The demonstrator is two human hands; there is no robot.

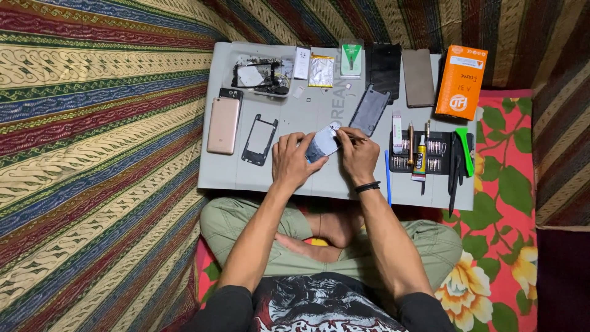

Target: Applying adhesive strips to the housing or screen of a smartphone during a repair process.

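Note:
My left hand [292, 161] grips a small opened phone body [322, 144] over the grey work mat [307, 114], tilted up toward me. My right hand [358, 154], with a black band at the wrist, pinches a thin tool whose tip touches the top right edge of that phone body. Both hands sit close together at the mat's front middle. What lies under the phone body is hidden by my fingers.
On the mat lie a rose-gold phone back [224, 125], a black frame [260, 139], a dark panel [370, 109], a clear parts tray [261, 74], a silver battery [321, 71], a screwdriver bit set [424, 155], a glue tube [420, 161], pry tools [461, 157] and an orange box [461, 82].

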